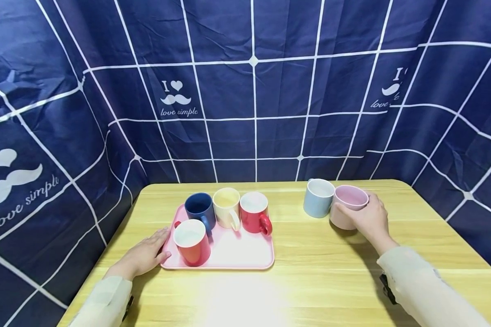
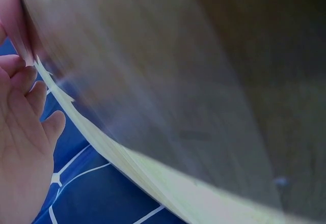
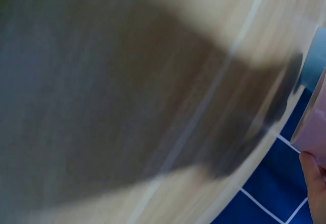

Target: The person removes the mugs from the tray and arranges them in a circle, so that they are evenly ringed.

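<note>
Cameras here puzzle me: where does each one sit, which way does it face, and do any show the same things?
Head view: worn on the head, looking forward and down at the table, pink tray, left hand and right hand, both sleeves.
Left wrist view: beside the left hand, facing the blurred table edge; fingers show.
Right wrist view: beside the right hand, facing the tabletop; a fingertip on the pink mug.
Shared: head and right wrist both show the pink mug and blue mug.

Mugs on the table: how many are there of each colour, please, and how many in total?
Red mugs: 2
Navy mug: 1
Cream mug: 1
Light blue mug: 1
Pink mug, held by the right hand: 1
Total: 6
</note>
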A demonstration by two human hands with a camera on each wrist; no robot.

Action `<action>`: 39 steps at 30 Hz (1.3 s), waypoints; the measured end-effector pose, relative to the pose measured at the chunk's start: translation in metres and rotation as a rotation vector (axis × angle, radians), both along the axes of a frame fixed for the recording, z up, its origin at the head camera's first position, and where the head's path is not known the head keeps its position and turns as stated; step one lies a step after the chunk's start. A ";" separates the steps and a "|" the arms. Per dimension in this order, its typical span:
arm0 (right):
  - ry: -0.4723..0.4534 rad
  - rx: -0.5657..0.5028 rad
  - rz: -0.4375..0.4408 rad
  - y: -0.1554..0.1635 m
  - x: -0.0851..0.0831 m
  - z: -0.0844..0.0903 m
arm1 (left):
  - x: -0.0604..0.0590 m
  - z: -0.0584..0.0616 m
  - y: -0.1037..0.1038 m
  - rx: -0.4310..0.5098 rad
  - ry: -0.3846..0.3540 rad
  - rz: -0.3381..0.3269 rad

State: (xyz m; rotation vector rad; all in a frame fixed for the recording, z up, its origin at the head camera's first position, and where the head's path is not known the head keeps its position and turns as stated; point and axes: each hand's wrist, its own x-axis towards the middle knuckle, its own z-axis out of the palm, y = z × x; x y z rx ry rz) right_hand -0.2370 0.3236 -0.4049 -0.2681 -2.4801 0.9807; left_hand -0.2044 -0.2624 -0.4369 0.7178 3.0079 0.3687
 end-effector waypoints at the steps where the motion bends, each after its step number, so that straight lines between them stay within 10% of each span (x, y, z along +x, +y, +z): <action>1: 0.000 -0.002 0.001 0.000 0.000 -0.001 | 0.000 0.000 0.000 -0.001 -0.002 0.000; 39: -0.049 -0.079 -0.027 -0.011 0.006 -0.022 | -0.001 -0.002 0.000 -0.014 0.013 -0.008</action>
